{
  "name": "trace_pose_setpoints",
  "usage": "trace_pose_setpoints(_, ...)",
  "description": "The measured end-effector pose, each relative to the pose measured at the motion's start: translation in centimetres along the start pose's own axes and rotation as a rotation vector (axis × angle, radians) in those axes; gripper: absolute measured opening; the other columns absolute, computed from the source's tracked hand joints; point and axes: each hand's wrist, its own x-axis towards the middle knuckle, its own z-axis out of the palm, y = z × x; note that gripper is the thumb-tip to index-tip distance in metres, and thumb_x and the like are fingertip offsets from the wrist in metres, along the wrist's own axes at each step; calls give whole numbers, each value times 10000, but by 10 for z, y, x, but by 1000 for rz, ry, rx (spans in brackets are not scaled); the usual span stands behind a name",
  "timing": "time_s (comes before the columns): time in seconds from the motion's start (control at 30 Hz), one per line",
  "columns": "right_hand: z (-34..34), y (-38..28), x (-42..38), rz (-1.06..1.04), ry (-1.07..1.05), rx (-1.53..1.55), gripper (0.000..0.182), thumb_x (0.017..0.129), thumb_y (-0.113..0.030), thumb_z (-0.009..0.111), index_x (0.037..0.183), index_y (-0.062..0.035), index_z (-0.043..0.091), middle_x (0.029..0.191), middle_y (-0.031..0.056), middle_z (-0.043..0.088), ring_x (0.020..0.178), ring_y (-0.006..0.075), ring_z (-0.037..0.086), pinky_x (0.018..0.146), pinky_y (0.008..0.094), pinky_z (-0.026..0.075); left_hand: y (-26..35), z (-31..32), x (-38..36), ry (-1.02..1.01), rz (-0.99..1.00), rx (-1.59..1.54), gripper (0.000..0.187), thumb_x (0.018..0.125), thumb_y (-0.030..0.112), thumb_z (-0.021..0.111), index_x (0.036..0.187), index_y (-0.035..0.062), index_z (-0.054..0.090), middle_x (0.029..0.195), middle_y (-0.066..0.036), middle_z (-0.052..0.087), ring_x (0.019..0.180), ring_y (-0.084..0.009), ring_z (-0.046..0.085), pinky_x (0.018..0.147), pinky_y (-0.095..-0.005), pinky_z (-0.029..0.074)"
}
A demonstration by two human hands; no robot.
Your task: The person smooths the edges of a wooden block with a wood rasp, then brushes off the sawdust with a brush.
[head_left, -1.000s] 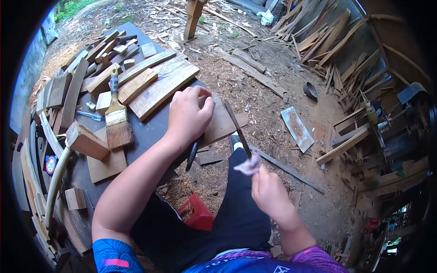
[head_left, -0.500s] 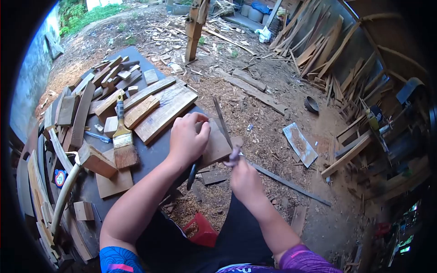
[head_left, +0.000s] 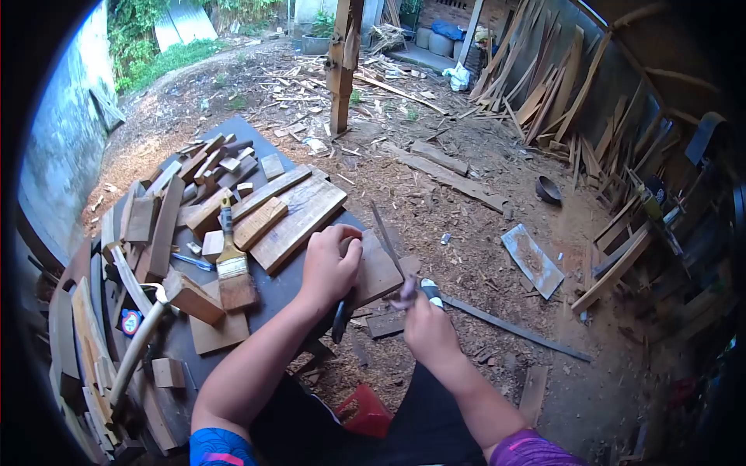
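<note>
A flat wooden board (head_left: pixel 376 268) juts out over the table's right edge. My left hand (head_left: pixel 332 264) is closed on its left side, fingers curled and thumb pressing near the top. In my right hand (head_left: pixel 429 330) is the handle end of a long, narrow metal tool (head_left: pixel 386 239), file-like, with its dark blade lying along the board's right edge. Something greyish-purple (head_left: pixel 407 293) wraps the tool just above my fingers; I cannot make out what it is. Below my left hand hangs a dark handle-like piece (head_left: pixel 339 322).
On the dark table (head_left: pixel 268 307) lie a paintbrush (head_left: pixel 233 268), a pen (head_left: pixel 193 262), a tape measure (head_left: pixel 130 321), a curved pale handle (head_left: pixel 138 353) and several wood offcuts (head_left: pixel 206 167). A wooden post (head_left: pixel 342 70) stands beyond. Planks (head_left: pixel 544 93) lean at right; a red object (head_left: pixel 365 412) sits below.
The head view has tilted up, so the scene sits lower and further right. My left hand still grips the board. The tool stays along its right edge, with my right hand slightly shifted.
</note>
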Motion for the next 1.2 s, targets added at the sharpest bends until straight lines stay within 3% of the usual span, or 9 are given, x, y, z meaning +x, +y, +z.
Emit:
trace_pose_setpoints(0.13,-10,20,-81,-23,13,39,412,989,-60,510,1372,89,524,1031,338,706,988,509,698,835,567,578,3,0,1,18,-17,26,247,916,238,658,1005,22,737,1047,-187,730,1023,-383,643,954,-465,500)
trace_pose_setpoints(0.23,-10,18,-69,-42,-8,17,423,980,-37,507,1384,90,520,1078,340,706,1034,499,695,858,557,582,8,3,4,15,-43,68,251,912,243,659,1005,23,738,1050,-186,733,1021,-382,643,950,-468,503)
trace_pose_setpoints(0.43,-7,-4,1,-8,-32,-36,224,1029,-180,490,1109,20,552,964,299,707,902,520,695,798,605,561,2,-2,-2,5,-15,35,223,931,156,642,1045,-13,735,1015,-197,748,1015,-351,703,943,-414,537)
trace_pose_setpoints(0.53,-1,31,-67,17,-34,-2,386,997,-156,531,1323,49,533,1037,321,701,928,528,690,833,598,563,1,-2,1,10,-6,24,222,928,158,652,1040,-15,735,1011,-203,746,1019,-356,701,944,-413,536)
trace_pose_setpoints(0.67,-4,26,-71,6,-9,19,467,985,-154,549,1409,38,503,1072,315,700,926,529,688,848,601,558,6,4,4,56,-30,27,225,911,219,662,1000,32,749,1007,-190,741,984,-386,663,922,-458,515)
trace_pose_setpoints(0.73,-3,7,-23,22,-38,-29,286,994,-167,549,1175,54,560,970,312,702,885,517,695,791,588,571,2,3,4,31,-38,10,227,924,190,655,1011,-2,739,998,-198,746,962,-364,696,897,-432,539)
trace_pose_setpoints(0.83,-10,-13,10,-9,-26,-32,230,1001,-174,538,1072,44,550,935,316,701,872,516,697,770,585,576,3,2,-1,37,-12,14,219,935,153,646,1025,-27,732,991,-206,751,941,-344,729,877,-416,561)
trace_pose_setpoints(1.0,-7,31,-85,-36,24,13,211,982,-135,541,1113,28,568,970,323,696,886,524,696,777,605,569,3,0,4,44,4,28,234,923,172,653,1023,-21,739,1001,-211,754,990,-357,718,923,-417,549)
trace_pose_setpoints(1.2,-15,-17,8,4,-33,11,230,998,-161,537,1127,28,563,956,309,702,887,512,701,780,606,564,2,3,5,32,-1,54,245,925,173,651,1046,-23,737,1001,-211,760,978,-363,730,911,-431,555)
